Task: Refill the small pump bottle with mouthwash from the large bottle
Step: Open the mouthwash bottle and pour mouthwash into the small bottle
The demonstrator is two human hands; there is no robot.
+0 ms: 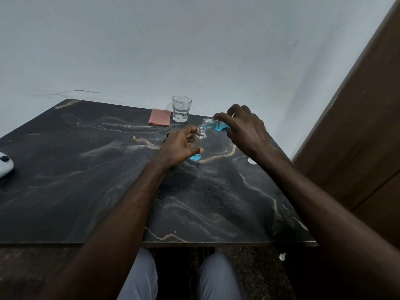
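A small clear bottle [200, 137] stands upright on the dark marble table [86, 169], uncapped, with a little blue liquid at its bottom. My left hand [180, 146] wraps around its side. My right hand [242, 128] holds the large bottle [214, 124] tipped on its side, blue mouthwash inside, its open mouth right over the small bottle's neck. Most of the large bottle is hidden under my fingers. No pump top is visible.
An empty drinking glass [181, 108] and a folded pink cloth [159, 117] sit at the table's far edge by the white wall. A white device [5, 165] lies at the left edge. A small white disc [251, 160] rests under my right wrist. A brown wooden panel rises on the right.
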